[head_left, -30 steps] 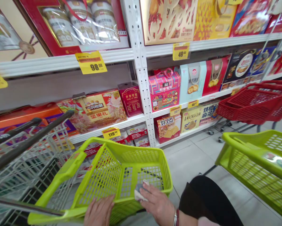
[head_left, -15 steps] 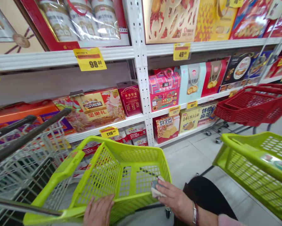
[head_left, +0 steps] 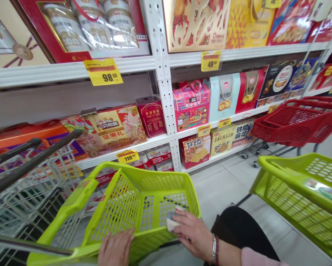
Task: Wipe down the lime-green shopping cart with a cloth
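Note:
A lime-green plastic shopping basket (head_left: 144, 207) with a mesh grid sits on a cart right in front of me. My left hand (head_left: 116, 248) grips its near rim, and the fingers hang over the edge. My right hand (head_left: 192, 232) presses a small folded pale cloth (head_left: 172, 221) against the inside of the basket's far right corner. Part of the cloth is hidden under my fingers. A bracelet and a dark red band circle my right wrist.
A wire cart with dark handles (head_left: 30, 184) stands at the left. Another lime-green basket cart (head_left: 301, 192) stands at the right, and a red one (head_left: 296, 123) beyond it. White shelves (head_left: 166, 92) of boxed gifts with yellow price tags line the far side.
My right hand and the cloth have slid right along the basket, then partway back left. My left hand stays on the rim, and the view has shifted only slightly.

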A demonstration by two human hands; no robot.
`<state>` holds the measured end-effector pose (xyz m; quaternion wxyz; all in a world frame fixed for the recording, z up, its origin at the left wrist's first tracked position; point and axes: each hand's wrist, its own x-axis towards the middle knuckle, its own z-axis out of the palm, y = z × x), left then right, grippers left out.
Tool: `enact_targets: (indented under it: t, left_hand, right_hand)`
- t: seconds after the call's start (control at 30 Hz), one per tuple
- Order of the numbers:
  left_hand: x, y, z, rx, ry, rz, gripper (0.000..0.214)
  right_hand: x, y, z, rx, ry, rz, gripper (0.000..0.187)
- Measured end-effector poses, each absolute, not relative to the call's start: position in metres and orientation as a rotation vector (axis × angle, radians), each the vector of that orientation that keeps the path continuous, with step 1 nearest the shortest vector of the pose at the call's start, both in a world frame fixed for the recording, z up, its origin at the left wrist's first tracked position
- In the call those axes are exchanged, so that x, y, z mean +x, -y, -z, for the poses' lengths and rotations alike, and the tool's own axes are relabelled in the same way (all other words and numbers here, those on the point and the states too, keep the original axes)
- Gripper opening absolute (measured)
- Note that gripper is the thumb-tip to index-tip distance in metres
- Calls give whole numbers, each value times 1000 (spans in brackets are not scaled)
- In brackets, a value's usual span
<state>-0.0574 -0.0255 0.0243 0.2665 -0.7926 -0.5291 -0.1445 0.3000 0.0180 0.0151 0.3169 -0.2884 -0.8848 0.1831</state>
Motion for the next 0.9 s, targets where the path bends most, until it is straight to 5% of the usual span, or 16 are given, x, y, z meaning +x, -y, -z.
enact_targets:
  t: [0.13,0.23,0.7,0.9]
  left_hand:
    - [-58,24,-23,-2134,1433,382,28]
    - [-59,24,-21,-2132,1445,370,28]
    - [-56,21,-21,-2113,1415,383,28]
    - [-55,20,-23,-2127,1417,379,28]
  right_hand:
    - [296,-16,-4,-806,2152,-481,74]
    - [301,-12,0,-898,2067,-548,85]
    - [304,-20,-9,-836,2372,-478,71]
    - [302,-31,7,-746,2364,-368,42]
